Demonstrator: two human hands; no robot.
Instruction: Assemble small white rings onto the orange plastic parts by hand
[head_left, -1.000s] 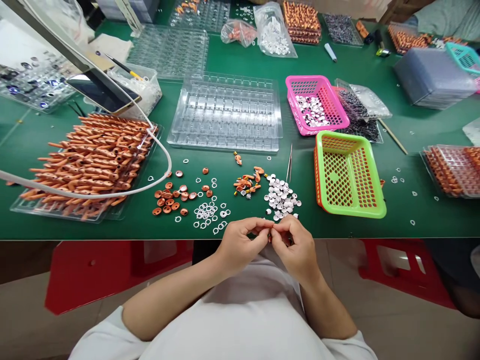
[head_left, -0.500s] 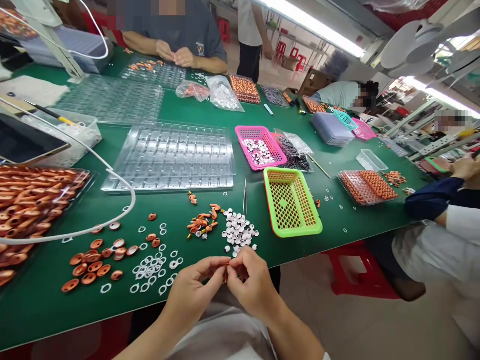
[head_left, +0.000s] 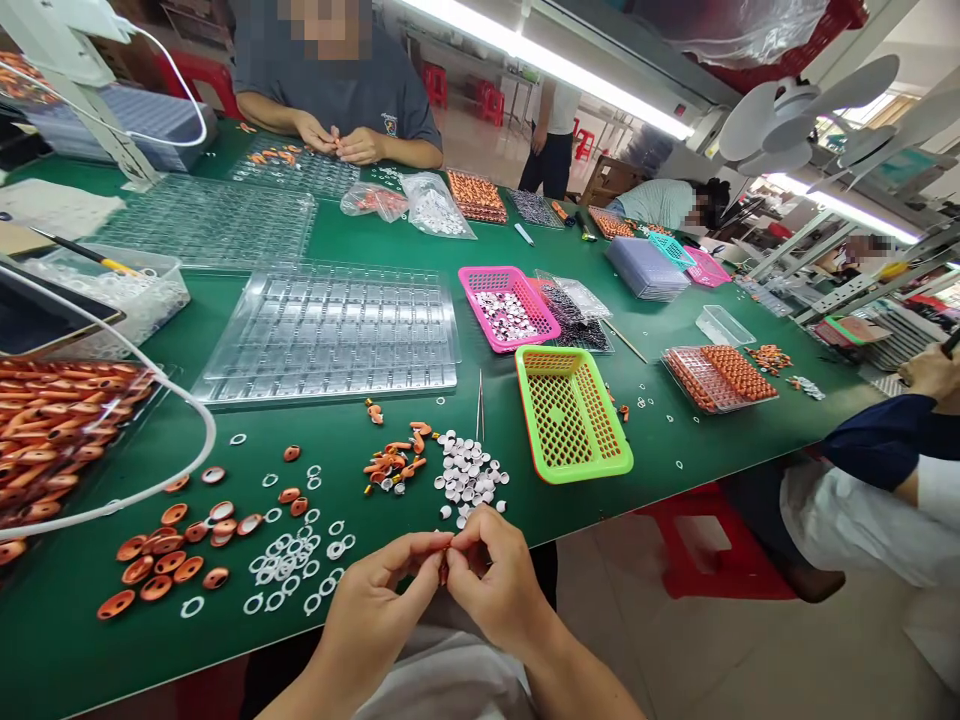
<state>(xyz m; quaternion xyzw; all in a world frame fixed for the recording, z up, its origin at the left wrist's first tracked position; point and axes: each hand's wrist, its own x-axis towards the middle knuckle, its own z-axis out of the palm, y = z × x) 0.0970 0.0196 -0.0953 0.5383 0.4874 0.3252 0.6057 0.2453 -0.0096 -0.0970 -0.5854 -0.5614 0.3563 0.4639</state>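
My left hand [head_left: 394, 590] and my right hand [head_left: 495, 575] meet at the table's near edge, fingertips pinched together. Between them is a small orange-copper part [head_left: 444, 566], mostly hidden by the fingers. Just beyond my hands lies a pile of small white round caps [head_left: 471, 468]. Left of it is a heap of orange stem-like pieces [head_left: 394, 463] with yellow ends. White rings [head_left: 285, 558] are scattered to the left of my left hand, and orange oval cups [head_left: 169, 562] lie farther left.
A lime-green basket [head_left: 626, 465] stands right of the caps, with a pink basket [head_left: 553, 325] of white caps behind. Tweezers [head_left: 481, 405] lie beside the green basket. Clear trays [head_left: 330, 345] lie mid-table. A white cable [head_left: 202, 420] arcs over the left side. Co-workers sit opposite and at right.
The camera view has shifted slightly, moving the tabletop a little left and down in the picture. My hands stay pinched together on the small orange part.
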